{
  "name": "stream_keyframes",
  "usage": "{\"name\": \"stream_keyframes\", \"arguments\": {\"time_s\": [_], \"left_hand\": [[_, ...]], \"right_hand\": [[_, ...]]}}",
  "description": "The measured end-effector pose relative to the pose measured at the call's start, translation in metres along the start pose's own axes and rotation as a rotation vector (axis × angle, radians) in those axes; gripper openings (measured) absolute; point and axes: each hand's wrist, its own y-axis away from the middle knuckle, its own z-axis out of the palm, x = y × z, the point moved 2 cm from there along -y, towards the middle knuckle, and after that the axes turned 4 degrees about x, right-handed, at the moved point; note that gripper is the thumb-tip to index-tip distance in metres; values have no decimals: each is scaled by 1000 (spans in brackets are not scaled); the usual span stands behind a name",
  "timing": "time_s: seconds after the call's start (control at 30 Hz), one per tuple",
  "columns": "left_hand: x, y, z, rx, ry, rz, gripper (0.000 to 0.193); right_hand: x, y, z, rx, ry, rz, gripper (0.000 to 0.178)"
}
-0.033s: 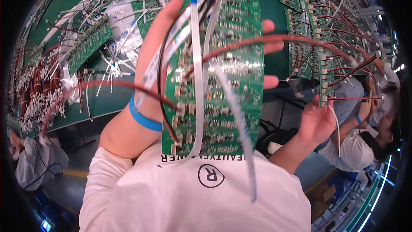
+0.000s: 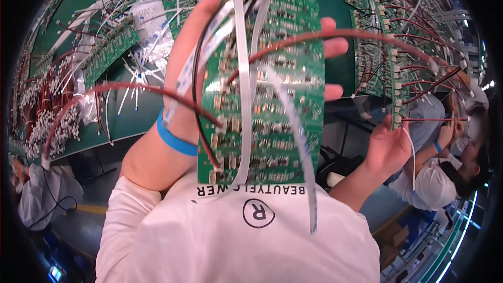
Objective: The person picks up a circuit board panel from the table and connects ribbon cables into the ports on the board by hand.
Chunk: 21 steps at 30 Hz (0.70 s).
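Holding the green circuit-board panel [image 2: 270, 105] before the white shirt [image 2: 236, 251] was managed by the left hand [image 2: 179, 57], its thumb and fingertips spread wide past opposite long edges, palm contact hidden. The lower end of an edge-on board [image 2: 395, 94] was pinched by the right hand [image 2: 386, 149]. Both seemed best gripped by their rims, with the white ribbon cable [image 2: 242, 47] and reddish wire [image 2: 325, 34] left unstrained.

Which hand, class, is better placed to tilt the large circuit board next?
Probably the left hand: its thumb and fingertips show on opposite sides of the large circuit board, bracing it from behind. The right hand is away from it, seemingly pinching the end of a narrow board.
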Motion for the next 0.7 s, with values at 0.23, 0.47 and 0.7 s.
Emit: {"name": "stream_keyframes", "arguments": {"time_s": [0.23,0.47,0.7], "left_hand": [[12,12,-1,58,-75,88,65],[16,6,2,103,-162,146,59],[16,1,3,152,-238,176,53]], "right_hand": [[2,-2,0,-51,-36,57,29],[2,-1,-2,-37,-14,52,32],[1,1,-4,-41,8,20,33]]}}
